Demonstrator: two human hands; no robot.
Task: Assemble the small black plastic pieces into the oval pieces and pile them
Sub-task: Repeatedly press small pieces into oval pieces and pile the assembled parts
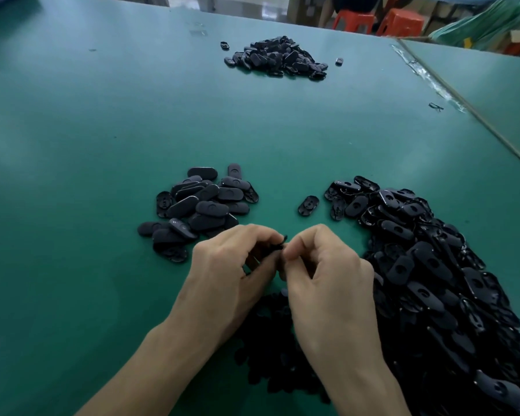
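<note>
My left hand (pixel 228 265) and my right hand (pixel 321 265) meet fingertip to fingertip over the green table (pixel 102 145). Between them they pinch a black oval piece (pixel 278 246), mostly hidden by the fingers. A pile of black oval pieces (pixel 201 205) lies just beyond my left hand. A large heap of oval pieces with holes (pixel 427 265) spreads along the right side. A heap of small black pieces (pixel 270 340) sits under my wrists. One lone oval piece (pixel 308 205) lies between the two front piles.
A third pile of black pieces (pixel 278 57) sits far back on the table, with stray pieces (pixel 339 61) beside it. A table seam with clear tape (pixel 433 82) runs along the right. Orange stools (pixel 379 21) stand beyond the far edge.
</note>
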